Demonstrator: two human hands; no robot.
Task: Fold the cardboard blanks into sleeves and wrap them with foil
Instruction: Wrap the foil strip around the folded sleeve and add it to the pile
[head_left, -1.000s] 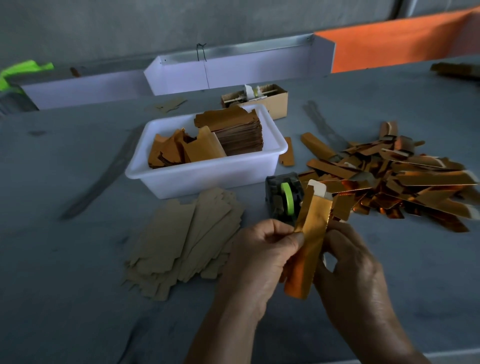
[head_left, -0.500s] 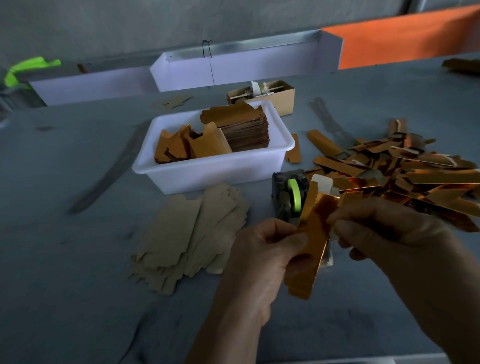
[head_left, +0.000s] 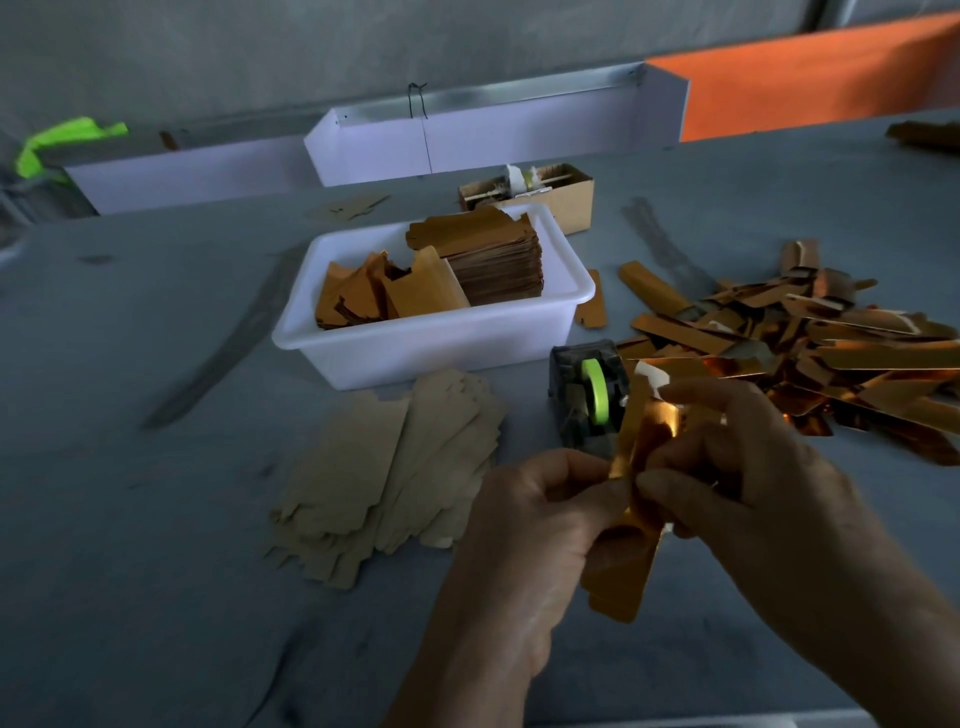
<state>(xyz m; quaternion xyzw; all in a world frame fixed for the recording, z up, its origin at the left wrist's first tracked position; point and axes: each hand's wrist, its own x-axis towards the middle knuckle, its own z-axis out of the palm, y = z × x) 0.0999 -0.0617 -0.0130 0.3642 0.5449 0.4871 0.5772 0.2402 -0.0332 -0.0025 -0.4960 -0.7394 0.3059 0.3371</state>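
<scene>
I hold a copper foil-wrapped sleeve (head_left: 631, 499) upright between both hands above the grey surface (head_left: 156, 597). My left hand (head_left: 540, 525) pinches its left edge about halfway up, thumb curled against the foil; my right hand (head_left: 743, 488) grips it from the right, fingers curled round its upper half, where a white tip (head_left: 652, 375) pokes out above them. Just behind the sleeve stands a dark tape dispenser (head_left: 587, 400) with a green roll. To the left lies a fanned pile of plain cardboard blanks (head_left: 395, 467), touching the surface near a white tub (head_left: 431, 348) that holds stacked brown and orange pieces. To the right spreads a heap of finished foil sleeves (head_left: 810, 338)
</scene>
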